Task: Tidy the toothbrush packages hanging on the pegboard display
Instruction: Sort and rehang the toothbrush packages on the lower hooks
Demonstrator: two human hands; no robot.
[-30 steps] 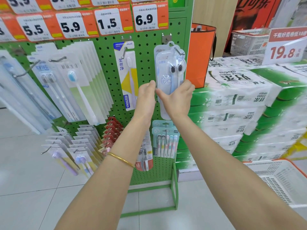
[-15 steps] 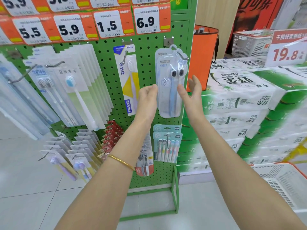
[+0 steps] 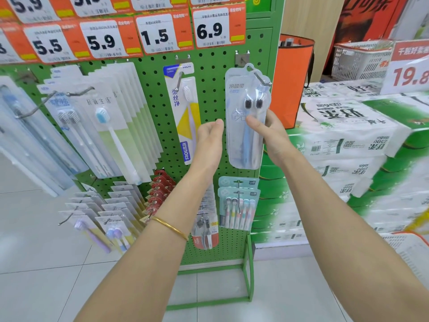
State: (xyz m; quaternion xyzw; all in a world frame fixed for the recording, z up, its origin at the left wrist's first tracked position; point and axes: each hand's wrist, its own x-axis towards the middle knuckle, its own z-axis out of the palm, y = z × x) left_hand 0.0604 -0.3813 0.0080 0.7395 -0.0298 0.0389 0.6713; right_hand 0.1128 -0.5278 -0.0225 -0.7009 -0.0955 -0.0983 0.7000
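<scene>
A clear twin toothbrush package [image 3: 241,147] with black-bristled brushes hangs from a metal hook [image 3: 262,77] at the right edge of the green pegboard [image 3: 209,80]. My right hand [image 3: 272,135] pinches its middle, thumb on the front and fingers behind. Just left of the package is my left hand [image 3: 209,140], with its fingers loosely curled and holding nothing; a narrow gap shows between its thumb and the package edge. To the left hangs a single yellow-and-white toothbrush package [image 3: 183,108]. A multi-pack of pastel brushes [image 3: 239,208] hangs below.
Rows of white toothbrush packages [image 3: 111,126] fill the left hooks, with smaller packs [image 3: 109,219] lower down. Orange price tags [image 3: 157,36] run along the top. Stacked tissue packs [image 3: 343,129] stand close on the right, an orange bag [image 3: 294,77] behind them, and a white basket [image 3: 411,252] on the floor.
My right hand went from open beside the package to pinching its middle. My left hand has come off the package's left edge. The package hangs a little higher in view.
</scene>
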